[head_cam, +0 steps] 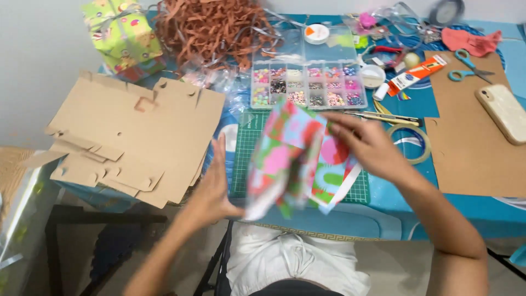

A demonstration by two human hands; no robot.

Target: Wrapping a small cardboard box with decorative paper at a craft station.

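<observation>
Both hands clamp the colourful wrapped box (296, 159) above the green cutting mat (244, 148), left hand (216, 189) at its lower-left edge, right hand (367, 145) on top; looks light, stiff, slippery paper, best gripped at edges.

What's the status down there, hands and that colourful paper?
Left hand and right hand both gripping the patterned wrapping paper, blurred, above the green cutting mat. Flat cardboard pieces to the left. Bead box behind.

Floral wrapping paper (293, 159), pink/green/red w/ blue, folded, blurred, held upright above green mat, centre of table.
</observation>
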